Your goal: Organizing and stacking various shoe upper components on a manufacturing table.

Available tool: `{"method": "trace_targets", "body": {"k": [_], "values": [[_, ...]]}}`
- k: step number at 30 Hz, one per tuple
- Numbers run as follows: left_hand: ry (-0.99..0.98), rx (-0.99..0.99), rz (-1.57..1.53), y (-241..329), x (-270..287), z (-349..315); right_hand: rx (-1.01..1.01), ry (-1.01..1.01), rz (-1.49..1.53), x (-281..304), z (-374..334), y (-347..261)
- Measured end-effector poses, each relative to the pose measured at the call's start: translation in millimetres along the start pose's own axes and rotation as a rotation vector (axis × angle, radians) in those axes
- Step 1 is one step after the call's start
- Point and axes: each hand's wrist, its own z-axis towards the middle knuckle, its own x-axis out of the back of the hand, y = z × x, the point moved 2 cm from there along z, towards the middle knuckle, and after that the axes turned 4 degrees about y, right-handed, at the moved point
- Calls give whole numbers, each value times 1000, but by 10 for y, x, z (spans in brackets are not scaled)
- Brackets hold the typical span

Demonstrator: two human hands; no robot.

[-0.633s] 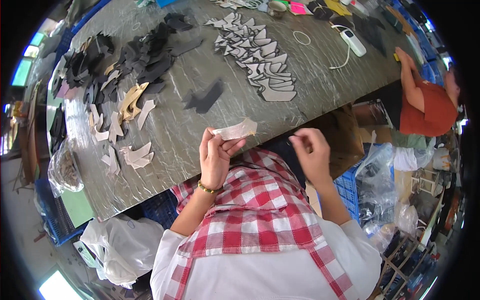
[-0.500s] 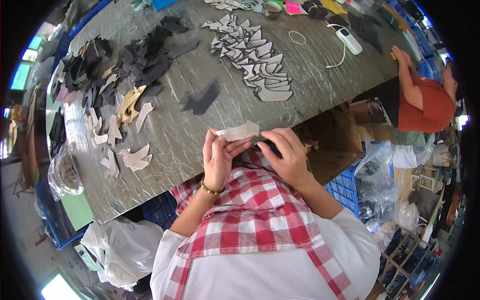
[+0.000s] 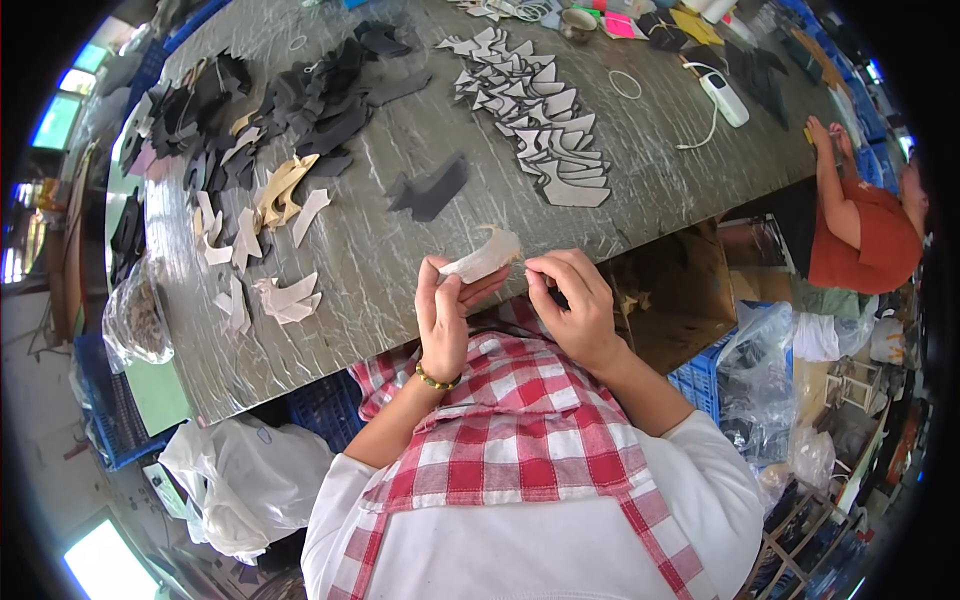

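Observation:
My left hand point(image 3: 443, 312) pinches a pale, curved flat cut piece point(image 3: 482, 256) between thumb and fingers, just over the table's near edge. Small yellowish bits show along the piece's right end. Close beside that end is my right hand point(image 3: 572, 303), its thumb and forefinger drawn together in a pinch. Whatever it may hold is too small to make out. Beyond my hands lies a dark grey cut piece point(image 3: 432, 190) on the table. Farther right, a long overlapping row of pale, dark-edged pieces point(image 3: 575, 182) stretches away from me.
Heaped dark pieces point(image 3: 325, 115) lie at the left, with tan pieces point(image 3: 283, 192) and loose pale pieces point(image 3: 290, 298) nearer. A white corded device point(image 3: 724, 100) is at the far right. An open cardboard box point(image 3: 690, 290) sits below the table edge. Another person point(image 3: 865, 235) works at the right.
My right hand's fingertips have come away from the pale piece's right end, leaving a small gap. The piece is tilted differently in my left hand. The whole view has shifted slightly.

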Motion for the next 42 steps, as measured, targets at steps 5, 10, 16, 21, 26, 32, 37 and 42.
{"method": "trace_targets", "body": {"k": [5,10,16,21,26,32,37,42], "values": [[34,-102,156,10,21,-59,-138,-51,74,-33,-18,-1],[73,-255,451,25,57,-74,-264,-104,155,-51,-9,13],[1,-375,629,123,59,-68,-299,-151,188,-58,27,11],[15,-248,438,-12,104,-45,-373,-111,259,-75,6,38],[0,-24,79,-192,228,22,-653,-32,332,135,-56,311],[-74,93,-230,-126,219,76,-470,5,-681,1105,-475,1122],[-152,157,-323,-141,204,99,-628,-201,-837,1224,-693,1209],[-87,150,-178,-75,165,65,-221,-126,-237,580,-147,321]]}}
